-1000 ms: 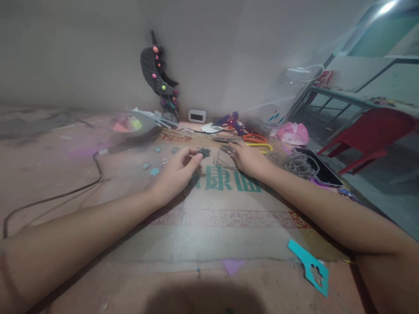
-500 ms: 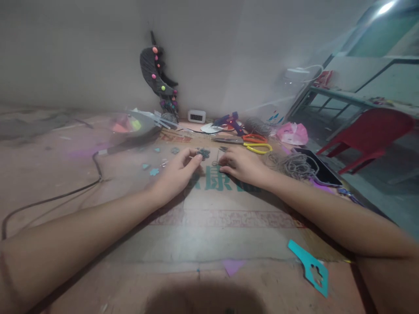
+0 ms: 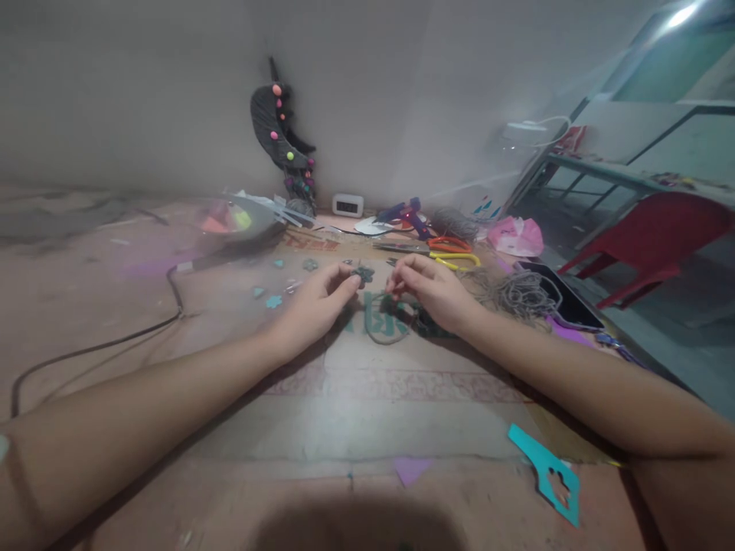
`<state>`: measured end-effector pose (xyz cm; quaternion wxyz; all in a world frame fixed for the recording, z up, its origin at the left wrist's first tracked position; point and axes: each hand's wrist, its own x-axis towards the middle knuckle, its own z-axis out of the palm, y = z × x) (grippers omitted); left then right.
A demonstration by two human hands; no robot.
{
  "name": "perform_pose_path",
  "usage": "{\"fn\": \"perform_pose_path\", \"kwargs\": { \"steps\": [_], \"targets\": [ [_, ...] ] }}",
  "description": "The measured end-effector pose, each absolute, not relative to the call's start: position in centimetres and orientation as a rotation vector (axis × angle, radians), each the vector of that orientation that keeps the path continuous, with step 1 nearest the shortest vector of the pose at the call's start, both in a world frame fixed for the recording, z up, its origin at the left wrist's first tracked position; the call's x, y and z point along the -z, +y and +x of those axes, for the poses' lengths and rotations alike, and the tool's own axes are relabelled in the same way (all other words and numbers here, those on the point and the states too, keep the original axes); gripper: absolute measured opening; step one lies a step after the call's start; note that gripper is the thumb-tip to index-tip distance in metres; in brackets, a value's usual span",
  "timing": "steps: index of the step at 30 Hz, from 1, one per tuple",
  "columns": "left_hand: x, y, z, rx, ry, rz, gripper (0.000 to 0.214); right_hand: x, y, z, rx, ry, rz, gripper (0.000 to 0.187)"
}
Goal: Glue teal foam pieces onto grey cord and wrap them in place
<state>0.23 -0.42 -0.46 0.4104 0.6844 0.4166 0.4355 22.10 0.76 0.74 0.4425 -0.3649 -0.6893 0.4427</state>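
Observation:
My left hand (image 3: 313,308) pinches a small dark flower-shaped piece (image 3: 361,273) between thumb and fingertips, just above a flattened cardboard sheet (image 3: 390,398) with green printed characters. My right hand (image 3: 433,293) is closed in a pinch on a thin grey cord (image 3: 386,330) that hangs in a loop down to the cardboard. The two hands are a few centimetres apart, fingertips facing each other.
Orange and yellow scissors (image 3: 453,252), a glue gun (image 3: 405,214), a tangle of grey cord (image 3: 517,291), a pink bag (image 3: 520,236), a small clock (image 3: 347,204), a dark tray (image 3: 560,302) and a bowl (image 3: 235,222) lie behind. A teal cut-out scrap (image 3: 548,474) lies near right. A red chair (image 3: 660,237) stands far right.
My right hand came back from the tools near the scissors toward my left hand and lifted the grey cord off the cardboard. My left hand stayed put with the flower piece.

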Motion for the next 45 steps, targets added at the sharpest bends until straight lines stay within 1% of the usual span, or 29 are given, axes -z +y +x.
{"fn": "perform_pose_path", "kwargs": {
  "steps": [1,3,10,14,18,23,33,45],
  "targets": [
    [0.47,-0.41,0.24,-1.098,1.050,1.726,0.019,-0.53,1.02,22.13,-1.231,-1.641,-0.854,0.030],
    [0.52,-0.39,0.24,-1.101,1.057,1.731,0.019,-0.35,1.10,22.06,-1.365,-1.566,-0.796,0.032],
    [0.37,-0.50,0.31,-1.103,1.027,1.734,0.019,-0.30,0.61,21.68,-1.495,-1.424,-0.711,0.032],
    [0.29,-0.55,0.30,-1.092,1.035,1.747,0.022,-0.07,0.69,21.67,-1.513,-1.408,-0.746,0.036],
    [0.41,-0.44,0.28,-1.094,1.024,1.738,0.020,0.13,0.74,21.76,-1.545,-1.416,-0.778,0.034],
    [0.50,-0.35,0.29,-1.097,1.006,1.730,0.020,0.32,0.94,21.84,-1.506,-1.407,-0.775,0.029],
    [0.53,-0.32,0.27,-1.098,1.011,1.724,0.020,0.27,0.83,21.75,-1.526,-1.430,-0.744,0.035],
    [0.65,-0.32,0.21,-1.086,1.028,1.737,0.020,0.21,1.06,21.74,-1.492,-1.399,-0.757,0.031]
  ]
}}
